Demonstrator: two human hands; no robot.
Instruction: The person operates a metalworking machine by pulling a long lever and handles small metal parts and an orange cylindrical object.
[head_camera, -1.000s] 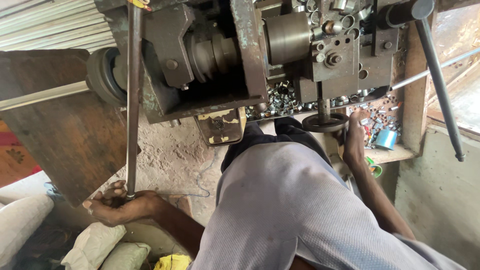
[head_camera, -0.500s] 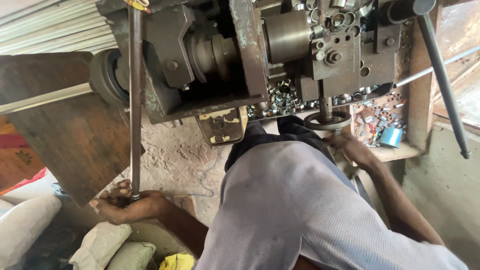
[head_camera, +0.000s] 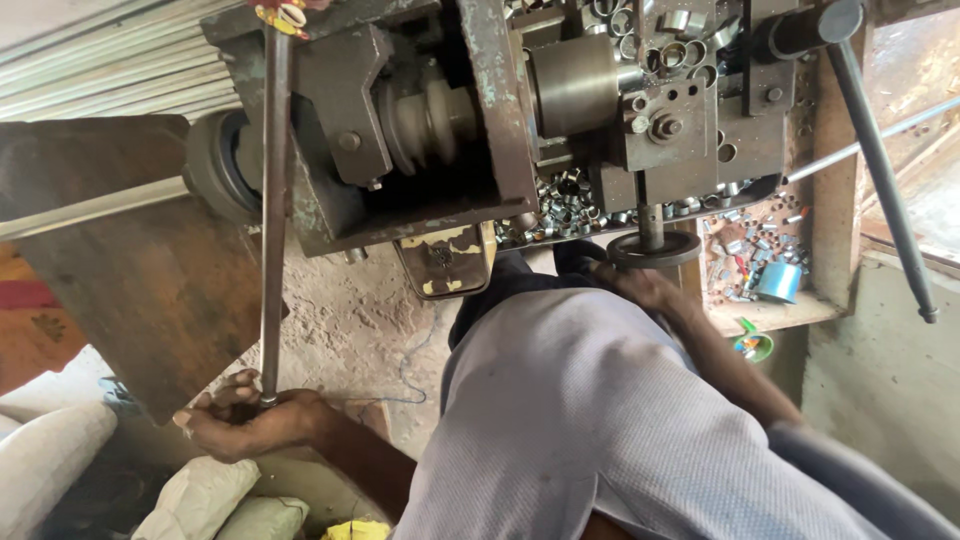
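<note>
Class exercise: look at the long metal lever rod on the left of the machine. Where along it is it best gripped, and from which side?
Probably at the free lower end of the long lever rod, where the left hand wraps it from behind. The rod is slim, round and bare there, far from the machine, giving most leverage.

Right hand (head_camera: 640, 288) half hidden behind shirt (head_camera: 600, 420); its grip unclear.

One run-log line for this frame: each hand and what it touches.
left hand: grips lower end of long metal lever | right hand: on small handwheel | machine: metal rings piled in tray
</note>
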